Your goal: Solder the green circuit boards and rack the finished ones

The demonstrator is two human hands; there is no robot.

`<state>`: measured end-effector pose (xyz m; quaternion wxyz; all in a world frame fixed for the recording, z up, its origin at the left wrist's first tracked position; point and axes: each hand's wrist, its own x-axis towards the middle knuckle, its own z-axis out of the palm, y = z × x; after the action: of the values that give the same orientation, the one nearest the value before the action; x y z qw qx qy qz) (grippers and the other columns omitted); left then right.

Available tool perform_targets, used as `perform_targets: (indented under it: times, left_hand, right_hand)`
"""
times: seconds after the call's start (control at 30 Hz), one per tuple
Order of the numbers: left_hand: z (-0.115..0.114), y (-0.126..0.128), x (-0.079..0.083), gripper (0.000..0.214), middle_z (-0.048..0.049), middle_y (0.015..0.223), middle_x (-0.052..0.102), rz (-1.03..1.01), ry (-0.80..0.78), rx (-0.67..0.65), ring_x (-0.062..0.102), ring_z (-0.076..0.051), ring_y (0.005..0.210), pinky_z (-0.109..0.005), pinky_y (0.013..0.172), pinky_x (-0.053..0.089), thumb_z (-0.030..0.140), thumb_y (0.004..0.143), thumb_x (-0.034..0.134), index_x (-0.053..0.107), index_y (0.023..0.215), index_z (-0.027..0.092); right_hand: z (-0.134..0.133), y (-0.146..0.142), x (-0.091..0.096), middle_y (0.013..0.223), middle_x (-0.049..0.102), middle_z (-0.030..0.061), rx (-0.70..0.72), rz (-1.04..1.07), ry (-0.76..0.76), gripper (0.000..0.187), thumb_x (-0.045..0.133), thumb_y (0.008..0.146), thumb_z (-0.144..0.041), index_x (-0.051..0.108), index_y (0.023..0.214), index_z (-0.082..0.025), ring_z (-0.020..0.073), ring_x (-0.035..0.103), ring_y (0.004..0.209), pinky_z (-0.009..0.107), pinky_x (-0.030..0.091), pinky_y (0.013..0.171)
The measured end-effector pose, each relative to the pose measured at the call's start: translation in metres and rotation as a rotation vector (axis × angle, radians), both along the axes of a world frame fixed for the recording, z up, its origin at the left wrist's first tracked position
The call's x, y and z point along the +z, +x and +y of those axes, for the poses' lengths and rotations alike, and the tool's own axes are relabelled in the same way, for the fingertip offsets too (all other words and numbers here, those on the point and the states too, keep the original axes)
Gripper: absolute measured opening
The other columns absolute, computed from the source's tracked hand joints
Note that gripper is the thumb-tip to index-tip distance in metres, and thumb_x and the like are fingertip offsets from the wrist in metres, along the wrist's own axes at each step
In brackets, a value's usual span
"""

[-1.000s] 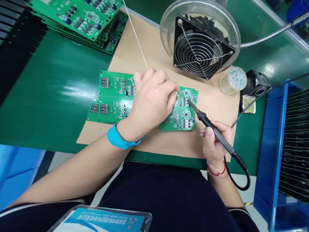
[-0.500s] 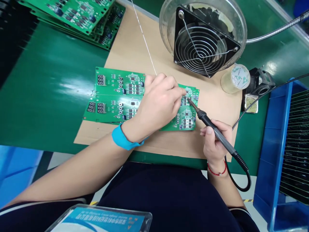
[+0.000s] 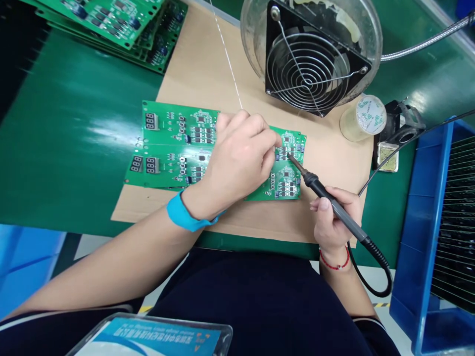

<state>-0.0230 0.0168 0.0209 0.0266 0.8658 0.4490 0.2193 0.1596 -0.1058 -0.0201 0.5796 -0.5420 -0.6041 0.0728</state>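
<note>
Several green circuit boards (image 3: 168, 146) with digit displays lie side by side on brown paper. Over their middle is my left hand (image 3: 243, 148), fingers curled, with a thin silvery solder wire (image 3: 230, 64) running down into it from above. The wire's end is hidden by the fingers. My right hand (image 3: 334, 217) grips a black and grey soldering iron (image 3: 337, 207) like a pen. The iron's tip comes down among the small black chips on the right-hand board (image 3: 287, 190), just right of my left fingertips; whether it touches a joint I cannot tell.
A caged fan (image 3: 306, 81) stands beyond the boards, with a tape-topped clear container (image 3: 365, 118) and an iron stand with sponge (image 3: 388, 155) to its right. Stacked boards (image 3: 111, 24) sit at upper left. A blue crate (image 3: 415, 217) of upright boards is at right.
My left hand has shifted slightly left in the picture, as the view moves a little. The iron's tip stays at nearly the same spot on the board, and both grips are unchanged.
</note>
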Motion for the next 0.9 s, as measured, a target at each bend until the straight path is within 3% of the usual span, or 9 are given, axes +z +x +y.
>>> perform_targets:
  times: [0.13, 0.37, 0.6, 0.9]
  left_hand:
    - [0.0, 0.0, -0.003, 0.044, -0.0151, 0.094, 0.064, 0.022, 0.008, -0.019, 0.059, -0.031, 0.096, -0.051, 0.084, 0.047, 0.019, 0.104, 0.034, 0.078, 0.1, 0.014]
    - [0.004, -0.006, -0.011, 0.02, -0.0064, 0.086, 0.064, -0.145, 0.416, -0.216, 0.056, -0.021, 0.08, -0.037, 0.072, 0.04, 0.008, 0.1, 0.049, 0.068, 0.096, 0.014]
    - [0.001, -0.011, -0.008, 0.016, -0.003, 0.084, 0.062, -0.134, 0.431, -0.232, 0.052, -0.017, 0.078, -0.036, 0.078, 0.04, 0.003, 0.089, 0.049, 0.056, 0.1, 0.013]
    - [-0.001, -0.003, -0.008, 0.018, -0.0018, 0.082, 0.06, -0.042, 0.495, -0.251, 0.054, -0.019, 0.079, -0.035, 0.08, 0.041, 0.004, 0.092, 0.047, 0.055, 0.106, 0.012]
  right_hand:
    - [0.002, 0.0, -0.001, 0.081, 0.064, -0.0005, -0.001, -0.018, 0.021, 0.021, 0.069, 0.095, -0.021, 0.064, 0.115, -0.016, 0.0074, 0.066, 0.062, 0.016, 0.056, 0.058]
    - [0.002, -0.002, 0.001, 0.082, 0.065, -0.0003, -0.001, -0.017, 0.033, 0.022, 0.069, 0.094, -0.019, 0.064, 0.115, -0.014, 0.0074, 0.066, 0.062, 0.016, 0.057, 0.06]
    - [-0.003, 0.0, 0.005, 0.088, 0.069, 0.0034, -0.014, -0.017, 0.049, 0.02, 0.067, 0.096, -0.022, 0.062, 0.112, -0.012, 0.0071, 0.067, 0.067, 0.016, 0.056, 0.065]
    - [0.001, 0.001, 0.005, 0.096, 0.068, 0.003, 0.004, -0.058, 0.081, 0.019, 0.066, 0.096, -0.024, 0.063, 0.11, -0.011, 0.0066, 0.07, 0.074, 0.011, 0.057, 0.069]
